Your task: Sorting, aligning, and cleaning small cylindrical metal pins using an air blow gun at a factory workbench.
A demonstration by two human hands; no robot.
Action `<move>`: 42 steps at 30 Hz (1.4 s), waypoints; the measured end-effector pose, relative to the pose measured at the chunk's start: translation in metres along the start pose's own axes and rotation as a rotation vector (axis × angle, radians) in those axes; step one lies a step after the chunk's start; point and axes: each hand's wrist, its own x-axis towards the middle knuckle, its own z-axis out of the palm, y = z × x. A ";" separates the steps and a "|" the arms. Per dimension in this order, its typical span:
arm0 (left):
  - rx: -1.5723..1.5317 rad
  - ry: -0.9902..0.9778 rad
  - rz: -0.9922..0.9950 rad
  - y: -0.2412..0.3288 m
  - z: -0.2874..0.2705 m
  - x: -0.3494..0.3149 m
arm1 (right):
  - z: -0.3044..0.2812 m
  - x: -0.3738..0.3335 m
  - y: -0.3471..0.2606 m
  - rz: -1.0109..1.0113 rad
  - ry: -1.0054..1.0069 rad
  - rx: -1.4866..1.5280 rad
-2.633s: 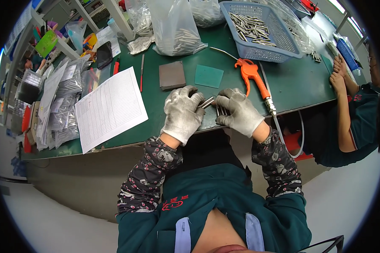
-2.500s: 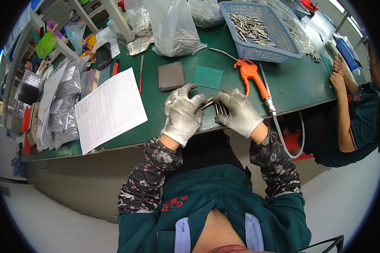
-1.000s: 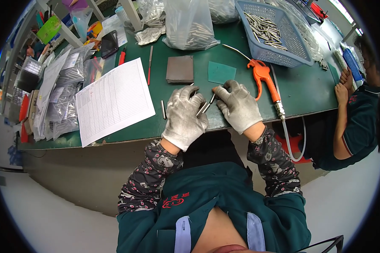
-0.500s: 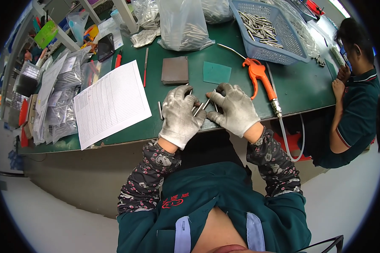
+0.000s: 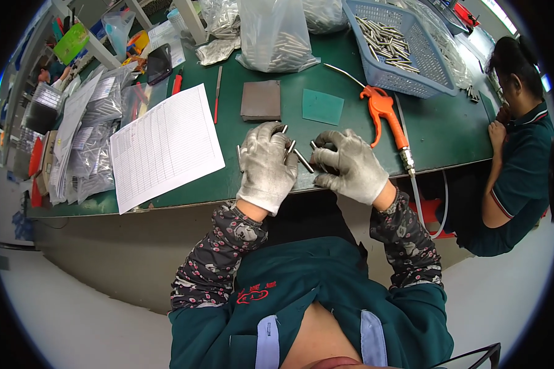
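Both my hands wear greyish-white work gloves at the near edge of the green table. My left hand (image 5: 266,169) is closed, fingers curled over several short metal pins, whose ends stick out at its fingertips. One loose metal pin (image 5: 303,161) lies slanted between my hands, and another pin (image 5: 239,157) lies along the left hand's outer side. My right hand (image 5: 354,167) is bent with thumb and fingers closed round a metal pin (image 5: 314,146), of which only the end shows. Beyond the hands lie a brown square block (image 5: 261,101) and a flat green sheet (image 5: 323,106).
An orange air gun (image 5: 385,117) with a hose lies to the right. Behind it stands a blue basket (image 5: 406,83) of metal pins, beside a plastic bag (image 5: 271,31) of pins. A printed sheet (image 5: 166,150) lies left. A co-worker (image 5: 517,147) sits at right.
My right hand has drawn a little to the right, away from the left, widening the gap. The pin between them now slants the other way and lies more exposed.
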 end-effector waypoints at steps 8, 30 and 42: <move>0.023 -0.120 0.008 0.007 -0.007 -0.001 | 0.017 0.007 -0.006 0.068 0.214 -0.099; -0.043 -0.147 0.107 -0.001 -0.031 -0.009 | 0.006 0.010 -0.011 0.195 0.092 -0.184; 0.056 -0.017 0.254 0.017 -0.011 0.010 | -0.021 -0.010 0.012 0.108 -0.087 -0.061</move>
